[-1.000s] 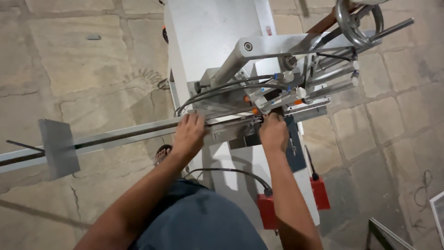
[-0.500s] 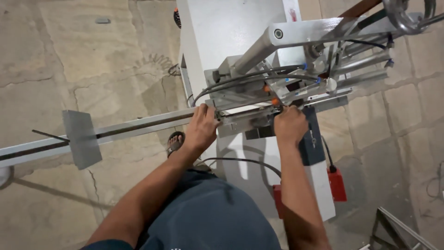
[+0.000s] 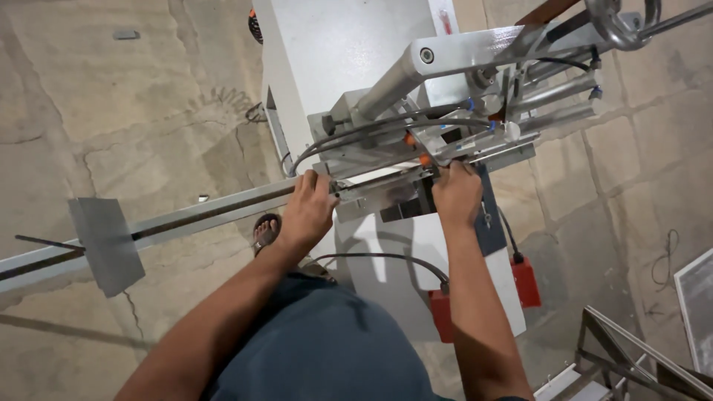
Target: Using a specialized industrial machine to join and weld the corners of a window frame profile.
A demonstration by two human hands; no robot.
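Note:
A long aluminium profile (image 3: 200,215) lies across a white cutting machine (image 3: 349,52) and sticks out far to the left. My left hand (image 3: 308,212) grips the profile where it meets the machine's bed. My right hand (image 3: 457,194) presses on the same profile just under the clamp assembly (image 3: 416,145) with its orange knobs and black hoses. A grey round arm (image 3: 445,63) of the machine slants above both hands.
A grey metal plate (image 3: 104,241) stands on the rail at the left. Two red pedals (image 3: 523,282) with a black cable lie on the stone floor by the machine base. A metal frame (image 3: 631,356) is at the lower right. My sandalled foot (image 3: 265,232) shows below the profile.
The view has shifted so the machine sits further right. Both hands stay on the profile at the machine bed.

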